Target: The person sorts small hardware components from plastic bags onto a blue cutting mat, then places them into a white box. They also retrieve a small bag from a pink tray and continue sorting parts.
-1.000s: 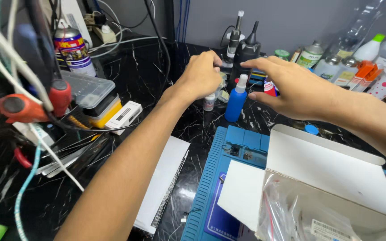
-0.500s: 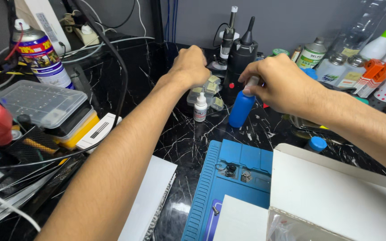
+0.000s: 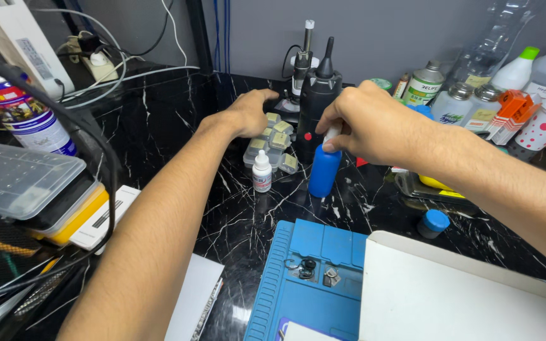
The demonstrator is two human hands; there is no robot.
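Note:
My right hand [image 3: 366, 124] grips the white neck of a blue squeeze bottle [image 3: 323, 169], which stands upright on the black marble table [image 3: 178, 139]. My left hand [image 3: 251, 112] rests farther back on a cluster of small clear jars [image 3: 272, 146] beside a black upright tool [image 3: 318, 101]. A small white dropper bottle [image 3: 261, 172] stands just left of the blue bottle. The blue bottle's cap [image 3: 436, 221] lies on the table to the right.
A blue work mat [image 3: 314, 278] with small metal parts lies at the front, partly under a white cardboard box [image 3: 462, 290]. Bottles and cans [image 3: 475, 88] line the back right. A clear plastic container [image 3: 20, 183], spray can [image 3: 26, 120] and cables crowd the left.
My view has tilted and shifted left. My left hand moved down onto the small jars. My right hand lowered onto the blue bottle's neck, and the bottle stays upright.

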